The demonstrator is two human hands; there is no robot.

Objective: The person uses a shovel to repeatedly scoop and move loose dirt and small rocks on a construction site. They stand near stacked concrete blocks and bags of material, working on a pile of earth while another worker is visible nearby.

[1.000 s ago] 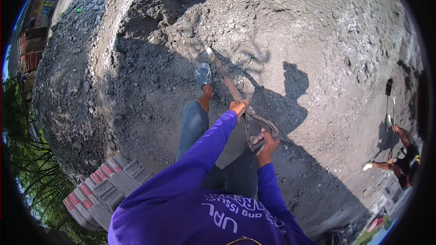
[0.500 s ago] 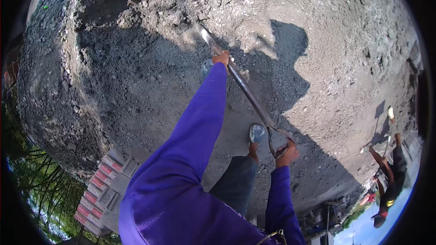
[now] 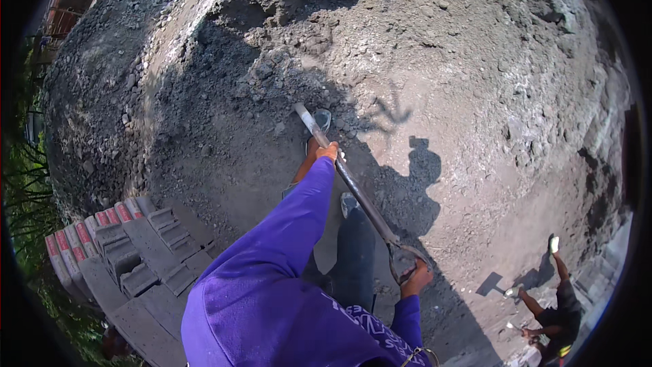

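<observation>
A shovel (image 3: 360, 198) with a long worn shaft and a split, loop-shaped handle slants across the middle of the view. My left hand (image 3: 328, 151) wraps round its shaft near the far end. Low on the right, my right hand (image 3: 417, 278) is closed on the loop handle. The shaft's far end meets grey gravel and soil (image 3: 268, 85), and I cannot make out the blade there. My feet in grey-blue shoes stand on the dirt, one shoe (image 3: 322, 119) close to the far end of the shaft.
A stack of grey concrete blocks (image 3: 146, 245), some with red marks, stands at the lower left. Heaped soil (image 3: 407, 20) rises ahead, with a pebble pile (image 3: 102, 95) at the far left. Another person (image 3: 560, 312) is at the lower right, near a dark shovel-shaped shadow.
The view has shifted, showing more of the soil heap and the blocks. Both hands keep their hold on the shovel, which now sits lower in view. My feet have changed position.
</observation>
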